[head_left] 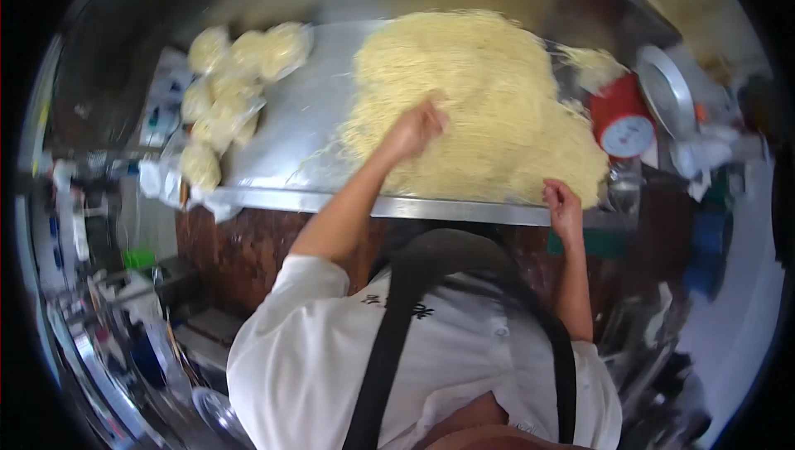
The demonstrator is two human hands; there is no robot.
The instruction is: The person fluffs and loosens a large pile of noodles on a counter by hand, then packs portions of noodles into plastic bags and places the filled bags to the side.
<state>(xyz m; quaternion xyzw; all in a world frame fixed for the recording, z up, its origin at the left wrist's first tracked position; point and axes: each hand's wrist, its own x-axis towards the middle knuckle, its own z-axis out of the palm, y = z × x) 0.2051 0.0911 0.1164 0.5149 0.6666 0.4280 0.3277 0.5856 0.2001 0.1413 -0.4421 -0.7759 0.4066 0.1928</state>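
Observation:
A wide heap of pale yellow noodles (476, 77) is spread over the metal tray (302, 94). Over the middle of the heap is my left hand (418, 129), its fingers curled together and partly blurred; what they hold, if anything, cannot be made out. My right hand (564, 208) is at the heap's lower right, beside the tray's front edge, with its fingers loosely bent and apart and nothing visible between them. Clear bags of noodles (228, 94) lie grouped on the tray's left part.
At the right stand a red scale (623, 123) with a round dial and a tilted metal pan (667, 90). A smaller clump of noodles (596, 65) lies behind the scale. Crumpled clear plastic (704, 152) is farther right. The tray's raised front rim runs before my body.

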